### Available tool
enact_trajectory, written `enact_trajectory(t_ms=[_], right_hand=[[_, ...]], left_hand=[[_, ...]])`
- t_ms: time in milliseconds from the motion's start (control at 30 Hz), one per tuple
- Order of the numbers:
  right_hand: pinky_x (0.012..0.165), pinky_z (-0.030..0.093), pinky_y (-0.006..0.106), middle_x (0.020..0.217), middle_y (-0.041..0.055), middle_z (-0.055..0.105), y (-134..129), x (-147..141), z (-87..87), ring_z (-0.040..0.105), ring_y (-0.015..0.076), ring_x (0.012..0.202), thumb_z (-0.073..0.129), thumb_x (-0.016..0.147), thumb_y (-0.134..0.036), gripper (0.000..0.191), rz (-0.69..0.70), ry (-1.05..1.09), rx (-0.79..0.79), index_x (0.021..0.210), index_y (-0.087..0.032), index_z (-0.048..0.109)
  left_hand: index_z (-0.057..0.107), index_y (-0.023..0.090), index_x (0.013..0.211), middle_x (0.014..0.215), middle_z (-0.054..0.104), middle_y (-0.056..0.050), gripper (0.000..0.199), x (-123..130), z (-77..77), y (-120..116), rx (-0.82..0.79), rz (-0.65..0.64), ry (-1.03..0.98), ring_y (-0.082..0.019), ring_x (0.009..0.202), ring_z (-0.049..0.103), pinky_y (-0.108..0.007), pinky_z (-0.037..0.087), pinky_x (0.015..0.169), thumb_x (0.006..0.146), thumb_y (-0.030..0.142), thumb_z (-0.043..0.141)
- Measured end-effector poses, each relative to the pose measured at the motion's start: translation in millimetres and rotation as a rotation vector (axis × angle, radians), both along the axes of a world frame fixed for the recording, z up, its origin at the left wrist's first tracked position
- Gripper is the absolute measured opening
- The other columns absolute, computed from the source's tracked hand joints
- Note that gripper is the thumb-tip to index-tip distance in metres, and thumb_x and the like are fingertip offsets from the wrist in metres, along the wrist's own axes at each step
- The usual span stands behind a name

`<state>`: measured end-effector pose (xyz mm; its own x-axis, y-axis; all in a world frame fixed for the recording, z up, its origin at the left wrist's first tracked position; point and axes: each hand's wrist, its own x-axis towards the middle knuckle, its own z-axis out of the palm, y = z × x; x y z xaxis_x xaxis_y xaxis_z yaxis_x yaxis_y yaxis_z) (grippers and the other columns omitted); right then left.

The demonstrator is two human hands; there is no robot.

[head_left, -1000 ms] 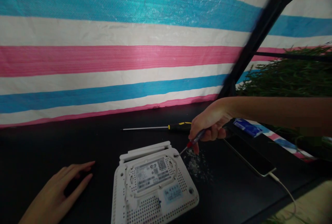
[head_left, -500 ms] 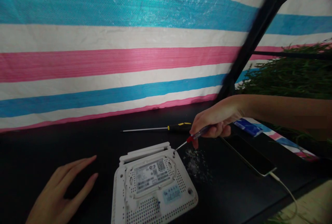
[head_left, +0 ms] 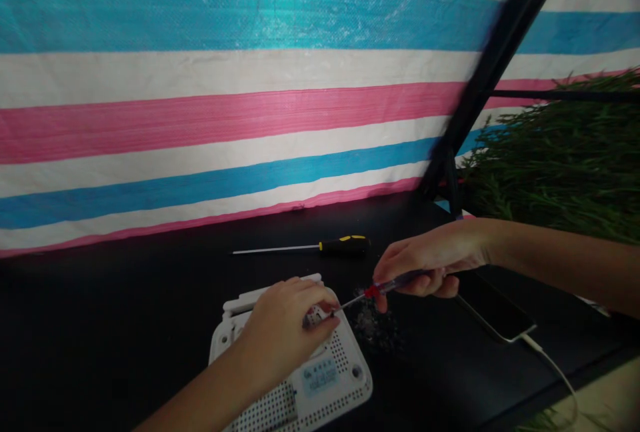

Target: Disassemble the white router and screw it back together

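A white router-like device [head_left: 345,379] with vent holes and labels lies on the black table. Over its upper part is my left hand [head_left: 287,322], thumb and fingers closed around the tip of a small screwdriver, where a tiny dark piece shows. My right hand [head_left: 420,262] grips that screwdriver [head_left: 371,291], which has a red collar and a clear purplish handle; its shaft points down-left to the left fingertips. A longer black and yellow screwdriver [head_left: 343,246] lies behind the device.
A phone [head_left: 497,309] with a white cable [head_left: 557,372] lies at the right. Pale debris [head_left: 373,319] is scattered beside the device. Behind the table [head_left: 100,305] hangs a striped sheet [head_left: 225,115]; a dark frame post [head_left: 480,92] and green plants [head_left: 575,152] stand at the right.
My left hand has come from the left onto the device and its fingers have closed at the screwdriver's tip. The tip has lifted away from the device's corner hole, and my right hand has shifted slightly right and down.
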<state>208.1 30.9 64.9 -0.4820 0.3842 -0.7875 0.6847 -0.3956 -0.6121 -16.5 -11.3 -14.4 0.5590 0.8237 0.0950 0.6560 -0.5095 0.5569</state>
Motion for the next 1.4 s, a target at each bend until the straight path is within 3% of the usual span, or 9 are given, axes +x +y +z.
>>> enact_trajectory(t_ms=[333,500,567,667,800,900,1100,1267,1400], right_hand=[[0.031,0.009,0.011,0.048,-0.0087,0.018,7,7,-6.3,0.006,-0.0002,0.036,0.043,0.089,-0.034,0.031,0.003,-0.001,0.003,0.091,-0.014,0.066],[0.034,0.014,0.007,0.053,-0.0083,0.022,-2,40,-4.8,0.013,-0.0002,0.04,0.044,0.09,-0.04,0.034,-0.098,-0.04,0.143,0.099,-0.013,0.062],[0.035,0.017,0.007,0.054,-0.0081,0.023,-11,57,-16.0,0.015,-0.0001,0.042,0.045,0.089,-0.047,0.038,-0.185,-0.025,0.211,0.103,-0.015,0.061],[0.036,0.016,0.009,0.056,-0.0077,0.024,-27,72,-47.4,0.014,-0.0001,0.043,0.047,0.086,-0.056,0.046,-0.351,0.06,0.249,0.106,-0.017,0.06],[0.039,0.012,0.012,0.058,-0.0068,0.025,-39,71,-93.4,0.015,0.0006,0.045,0.05,0.083,-0.06,0.049,-0.594,0.152,0.268,0.109,-0.019,0.056],[0.039,0.012,0.013,0.06,-0.0064,0.027,-41,68,-114.0,0.018,0.001,0.045,0.053,0.08,-0.06,0.051,-0.664,0.232,0.242,0.111,-0.019,0.053],[0.04,0.014,0.013,0.059,-0.0075,0.026,-43,64,-127.8,0.018,0.0004,0.045,0.057,0.071,-0.068,0.065,-0.732,0.272,0.229,0.111,-0.017,0.052],[0.038,0.015,0.013,0.059,-0.0069,0.028,-47,62,-131.0,0.019,0.0002,0.043,0.054,0.077,-0.065,0.054,-0.743,0.32,0.26,0.101,-0.017,0.054],[0.035,0.014,0.013,0.056,-0.0076,0.028,-46,62,-131.2,0.017,-0.0001,0.04,0.055,0.076,-0.066,0.056,-0.775,0.365,0.251,0.103,-0.017,0.055]], left_hand=[[0.069,0.027,0.086,0.081,0.071,0.004,0.009,1,-3.2,10,0.038,0.008,0.048,-0.017,0.077,0.062,-0.03,0.042,0.07,0.084,0.021,0.062],[0.069,0.028,0.092,0.088,0.07,0.003,0.012,-3,-5.1,16,0.024,0.031,-0.03,-0.018,0.088,0.059,-0.03,0.043,0.076,0.087,0.023,0.059],[0.069,0.028,0.093,0.088,0.069,0.003,0.014,-3,-9.2,17,0.004,0.009,-0.036,-0.017,0.088,0.059,-0.03,0.044,0.076,0.087,0.02,0.058],[0.069,0.026,0.093,0.085,0.069,0.003,0.016,-2,-15.3,16,-0.014,0.001,-0.046,-0.017,0.085,0.059,-0.03,0.045,0.076,0.086,0.017,0.058],[0.067,0.025,0.091,0.085,0.067,0.002,0.014,0,-14.3,17,-0.02,0.016,-0.06,-0.015,0.081,0.061,-0.028,0.047,0.074,0.084,0.016,0.058],[0.066,0.024,0.085,0.08,0.066,0.004,0.012,0,-8.6,20,0.008,-0.037,0.007,-0.014,0.079,0.061,-0.027,0.046,0.073,0.083,0.016,0.058],[0.063,0.024,0.085,0.081,0.065,0.004,0.014,-3,-7.3,23,0.033,-0.067,0.055,-0.014,0.08,0.061,-0.027,0.044,0.072,0.08,0.012,0.058],[0.062,0.022,0.085,0.082,0.066,0.003,0.014,-2,-3.0,24,0.079,-0.118,0.11,-0.015,0.081,0.061,-0.028,0.044,0.072,0.08,0.011,0.057],[0.063,0.021,0.087,0.086,0.068,0.0,0.013,1,7.8,25,0.127,-0.203,0.258,-0.018,0.082,0.061,-0.031,0.046,0.075,0.082,0.011,0.056]])
